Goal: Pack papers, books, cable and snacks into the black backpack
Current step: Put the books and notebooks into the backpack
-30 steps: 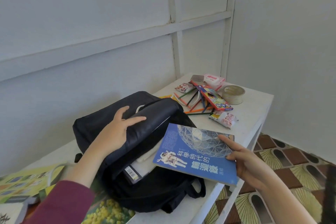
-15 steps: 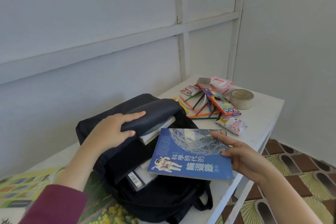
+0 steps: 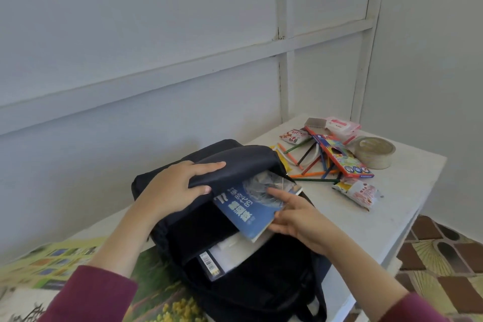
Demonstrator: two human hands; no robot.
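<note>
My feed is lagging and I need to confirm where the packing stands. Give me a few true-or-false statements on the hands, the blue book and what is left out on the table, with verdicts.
1. The left hand grips the top flap of the black backpack, holding it open. True.
2. The blue book lies flat on the table beside the bag. False: it is partway into the bag's opening, held by the right hand.
3. The tape roll is inside the bag. False: it sits on the table, near the far right corner.
4. A snack packet lies on the table, outside the bag. True.
</note>
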